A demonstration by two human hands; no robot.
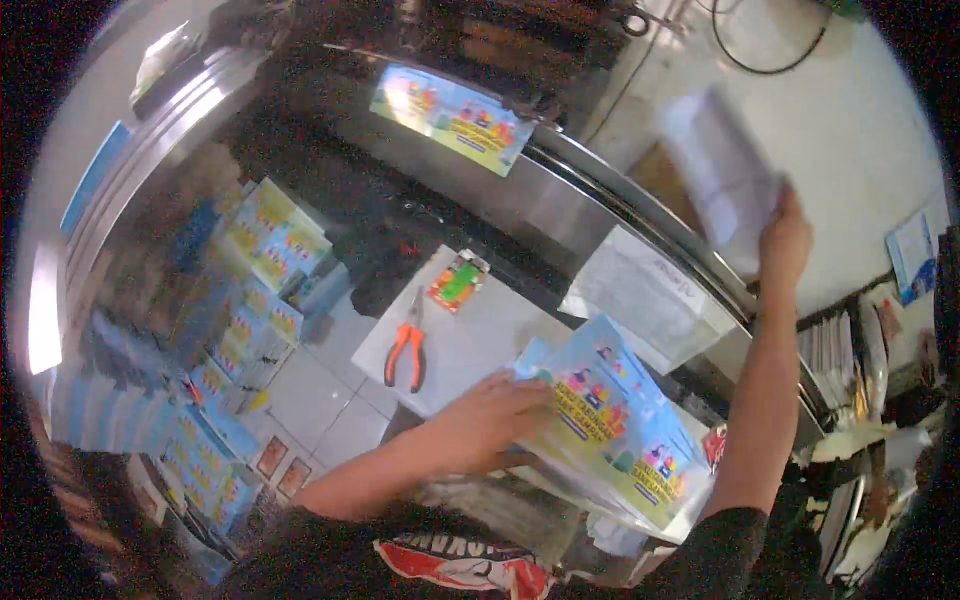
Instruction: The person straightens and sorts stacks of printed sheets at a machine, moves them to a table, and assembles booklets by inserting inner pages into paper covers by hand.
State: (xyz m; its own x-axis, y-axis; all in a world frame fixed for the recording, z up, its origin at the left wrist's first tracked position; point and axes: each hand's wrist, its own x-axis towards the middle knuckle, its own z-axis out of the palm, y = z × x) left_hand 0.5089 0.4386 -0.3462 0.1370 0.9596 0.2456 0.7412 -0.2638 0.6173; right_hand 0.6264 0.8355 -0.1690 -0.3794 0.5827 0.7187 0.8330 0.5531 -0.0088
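Note:
A pile of blue and yellow printed covers with cartoon figures lies slightly fanned in front of me. My left hand rests on its left edge, fingers stretched over the top sheets; the thumb is hard to see. Up at the far right, my right hand grips the edge of a white paper sheet, smeared by motion. Whether it is one sheet or several I cannot tell. Pliers with orange and black handles lie left of the pile, near a small orange and green packet.
The pliers and packet lie on a white board. A white paper with handwriting leans near the metal machine edge. Another printed cover lies on the machine. Stacks of printed covers stand left; papers and books crowd the right.

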